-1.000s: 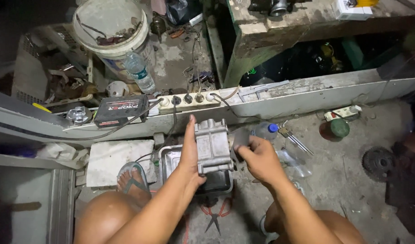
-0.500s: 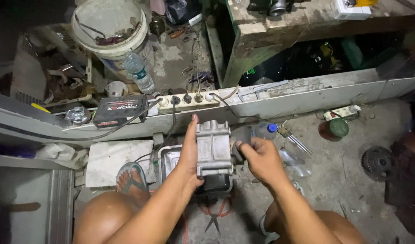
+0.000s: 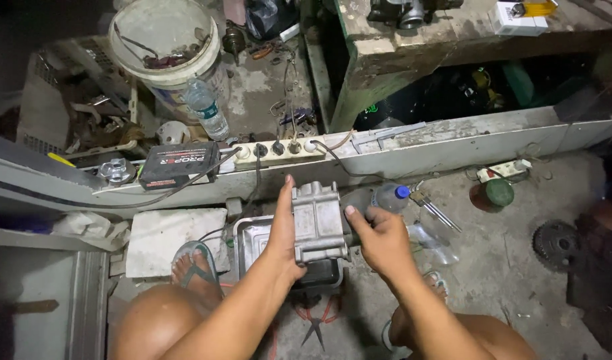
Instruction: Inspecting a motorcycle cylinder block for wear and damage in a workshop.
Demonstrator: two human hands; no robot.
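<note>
Centre of frame: grey cast-metal housing (image 3: 317,223), boxy and ribbed, stands upright on a dark block over a shallow metal tray (image 3: 251,235) on the concrete floor (image 3: 506,267).

Left hand (image 3: 283,230): palm flat against the housing's left face, fingers straight and pointing toward the top of the frame, thumb hidden behind. Grip is open and bracing, not wrapped round.

Right hand (image 3: 379,237): at the housing's right side, fingers curled, thumb tip touching the right edge. Whether the grip has closed on anything there, can't tell; the fingers hide it.

Around it:
- Red-handled pliers (image 3: 314,320) on the floor just below the housing, between the knees.
- Foot in a sandal (image 3: 194,263) left of the tray, beside a white slab (image 3: 166,240).
- Clear plastic bottle with blue cap (image 3: 386,198) lying just right of the right hand, keys (image 3: 429,203) next to it.
- Power strip (image 3: 279,148) with plugs on the long white ledge above the housing; black box (image 3: 176,163) to its left.
- White bucket (image 3: 166,47) upper left, upright water bottle (image 3: 206,110) against it.
- Gear wheel (image 3: 553,243) at right edge.
</note>
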